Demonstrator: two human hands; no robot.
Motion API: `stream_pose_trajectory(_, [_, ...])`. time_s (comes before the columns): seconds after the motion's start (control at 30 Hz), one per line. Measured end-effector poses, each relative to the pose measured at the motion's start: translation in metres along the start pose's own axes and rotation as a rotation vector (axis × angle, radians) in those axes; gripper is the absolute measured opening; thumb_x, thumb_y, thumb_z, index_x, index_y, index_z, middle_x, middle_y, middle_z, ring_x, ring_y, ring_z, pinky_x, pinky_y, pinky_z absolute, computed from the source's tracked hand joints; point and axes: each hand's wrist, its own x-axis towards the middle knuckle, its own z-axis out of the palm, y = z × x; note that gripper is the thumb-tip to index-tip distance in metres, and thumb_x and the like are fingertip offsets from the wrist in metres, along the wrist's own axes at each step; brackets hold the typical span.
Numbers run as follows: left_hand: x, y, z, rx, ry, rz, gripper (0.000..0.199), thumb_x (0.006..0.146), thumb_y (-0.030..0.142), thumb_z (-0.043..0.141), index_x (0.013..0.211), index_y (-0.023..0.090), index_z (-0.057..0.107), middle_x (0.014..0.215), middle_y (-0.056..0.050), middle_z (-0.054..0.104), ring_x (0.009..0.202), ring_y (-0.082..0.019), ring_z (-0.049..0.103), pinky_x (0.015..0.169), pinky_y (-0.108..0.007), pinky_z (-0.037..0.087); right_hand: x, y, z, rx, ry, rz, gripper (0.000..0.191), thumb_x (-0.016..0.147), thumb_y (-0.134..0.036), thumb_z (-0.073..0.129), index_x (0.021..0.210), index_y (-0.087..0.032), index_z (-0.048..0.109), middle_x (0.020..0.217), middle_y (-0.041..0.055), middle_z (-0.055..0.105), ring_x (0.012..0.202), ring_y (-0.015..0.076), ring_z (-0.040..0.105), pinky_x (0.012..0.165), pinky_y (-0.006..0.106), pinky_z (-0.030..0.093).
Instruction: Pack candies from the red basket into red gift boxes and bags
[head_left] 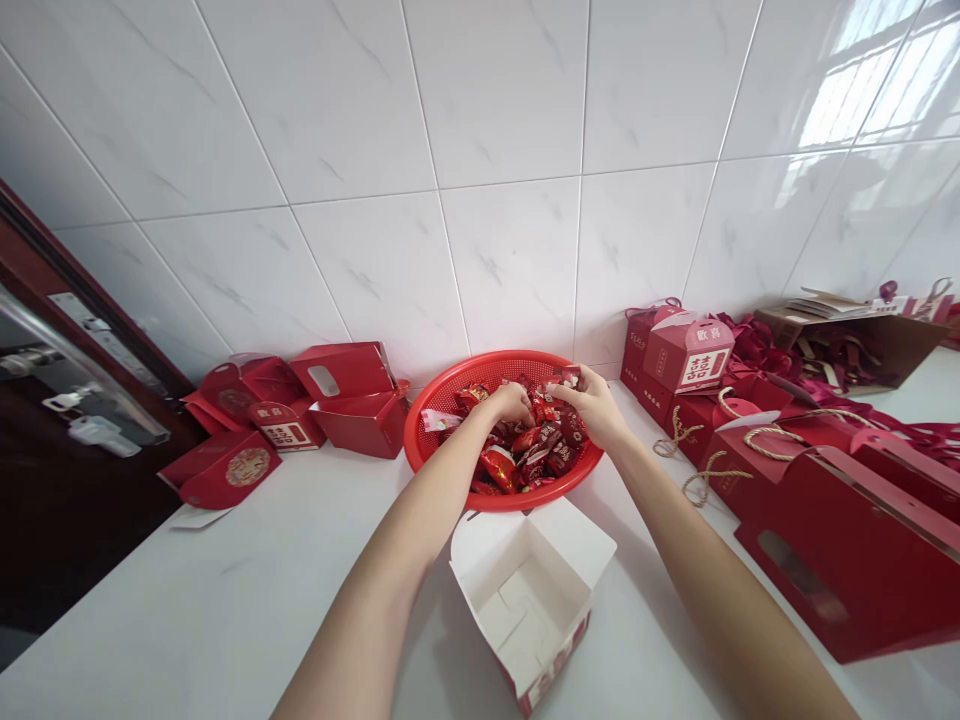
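Note:
A red plastic basket (427, 455) stands against the wall, heaped with wrapped candies (536, 455) in mostly red and dark wrappers. My left hand (513, 402) reaches into the heap with curled fingers; their tips are hidden, and what they grip cannot be made out. At the basket's right rim, my right hand (596, 405) pinches a small red-wrapped candy (568, 376). In front of the basket, between my forearms, an open paper gift box (529, 605) shows its white inside and raised flaps, with no candies visible in it.
Several red boxes (360, 420) are grouped at the left by the wall. On the right stand more red boxes (686, 355), some with rope handles, beside red ribbons and an open cardboard carton (892, 350). A door with keys (101, 432) borders the counter at far left.

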Motion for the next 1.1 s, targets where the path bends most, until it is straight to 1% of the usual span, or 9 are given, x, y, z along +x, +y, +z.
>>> stream_pose_trajectory(0.1, [-0.007,0.011,-0.008,-0.235,0.03,0.118,0.017,0.06,0.023,0.083,0.065,0.019,0.068,0.064,0.001,0.068,0.075,-0.019,0.063,0.067,-0.029,0.046,0.0,-0.001,0.001,0.05,0.013,0.005,0.038,0.056,-0.039,0.086,0.079,-0.021,0.062,0.072,-0.0008,0.065,0.068,0.0175,0.061,0.066,0.032,0.051])
stream_pose_trajectory(0.17, [-0.014,0.02,-0.014,-0.385,0.042,0.197,0.018,0.061,0.023,0.082,0.073,0.018,0.07,0.073,0.001,0.071,0.078,-0.018,0.065,0.073,-0.029,0.048,0.001,-0.001,0.001,0.078,0.046,0.008,0.039,0.055,-0.04,0.086,0.081,-0.02,0.064,0.075,0.0008,0.067,0.07,0.0191,0.063,0.068,0.033,0.052])
stream_pose_trajectory(0.23, [-0.02,0.028,-0.018,-0.543,0.039,0.251,0.024,0.061,0.024,0.083,0.081,0.017,0.072,0.081,0.0,0.073,0.081,-0.018,0.067,0.078,-0.029,0.05,0.002,0.0,0.001,0.095,0.094,0.009,0.041,0.056,-0.041,0.085,0.084,-0.02,0.065,0.078,0.0018,0.07,0.073,0.0205,0.065,0.07,0.035,0.053])
stream_pose_trajectory(0.33, [-0.028,0.036,-0.021,-0.794,0.047,0.282,0.036,0.054,0.022,0.088,0.086,0.015,0.073,0.085,-0.002,0.074,0.08,-0.017,0.068,0.083,-0.032,0.051,0.003,0.001,0.001,0.114,0.142,0.013,0.042,0.054,-0.041,0.085,0.085,-0.02,0.065,0.078,0.0009,0.071,0.073,0.0202,0.065,0.071,0.035,0.054])
stream_pose_trajectory(0.4, [-0.03,0.039,-0.022,-0.86,0.058,0.278,0.04,0.05,0.022,0.091,0.086,0.014,0.073,0.084,-0.003,0.074,0.078,-0.016,0.067,0.082,-0.031,0.051,0.003,0.001,0.001,0.119,0.13,0.017,0.042,0.053,-0.04,0.085,0.084,-0.02,0.065,0.078,0.0002,0.071,0.072,0.0194,0.065,0.071,0.034,0.054])
stream_pose_trajectory(0.57, [-0.033,0.042,-0.024,-0.934,0.005,0.312,0.036,0.055,0.035,0.091,0.079,0.013,0.076,0.08,-0.004,0.075,0.073,-0.016,0.067,0.076,-0.03,0.05,0.002,0.0,0.002,0.144,0.094,0.026,0.043,0.053,-0.04,0.086,0.085,-0.02,0.065,0.078,0.0001,0.072,0.072,0.0191,0.066,0.072,0.034,0.054])
stream_pose_trajectory(0.73, [-0.033,0.042,-0.024,-0.915,0.003,0.333,0.035,0.056,0.037,0.09,0.076,0.013,0.075,0.078,-0.005,0.075,0.073,-0.017,0.068,0.078,-0.032,0.051,0.002,-0.001,0.002,0.119,0.107,0.003,0.04,0.053,-0.039,0.086,0.082,-0.02,0.064,0.076,-0.0005,0.07,0.072,0.019,0.066,0.073,0.034,0.053])
stream_pose_trajectory(0.9, [-0.033,0.041,-0.023,-0.847,0.05,0.4,0.035,0.058,0.043,0.087,0.074,0.013,0.075,0.074,-0.005,0.075,0.069,-0.017,0.067,0.076,-0.032,0.051,0.002,-0.001,0.002,0.102,0.135,-0.009,0.036,0.057,-0.036,0.082,0.082,-0.021,0.063,0.075,-0.0013,0.068,0.074,0.0194,0.065,0.073,0.035,0.053])
stream_pose_trajectory(1.1, [-0.033,0.041,-0.024,-0.807,0.133,0.431,0.035,0.057,0.044,0.086,0.071,0.014,0.076,0.074,-0.004,0.076,0.072,-0.019,0.068,0.078,-0.032,0.051,0.002,-0.001,0.002,0.095,0.131,-0.023,0.035,0.057,-0.037,0.081,0.082,-0.021,0.063,0.074,-0.0021,0.068,0.071,0.0181,0.063,0.072,0.034,0.052])
